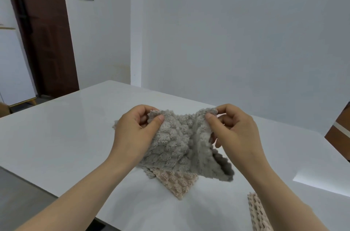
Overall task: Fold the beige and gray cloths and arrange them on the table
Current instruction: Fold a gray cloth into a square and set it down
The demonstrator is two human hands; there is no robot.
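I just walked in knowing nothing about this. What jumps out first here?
The fluffy gray cloth in the middle draws the eye first, held up over the white table with the left hand and right hand each pinching an upper corner. Beneath it a beige cloth lies on the table, and a second beige cloth shows at the lower right beside the right forearm. A dark brown door stands at the back left.

Your fluffy gray bobble-textured cloth (176, 145) hangs above the white surface (56, 136). Your left hand (136, 130) and right hand (234, 130) pinch its upper edge, and it sags between them with its right side doubled over. Its lower edge hides part of a beige textured cloth (176, 183) that lies flat with one corner toward you. A second beige textured cloth (257, 211) lies further right, partly behind your forearm.
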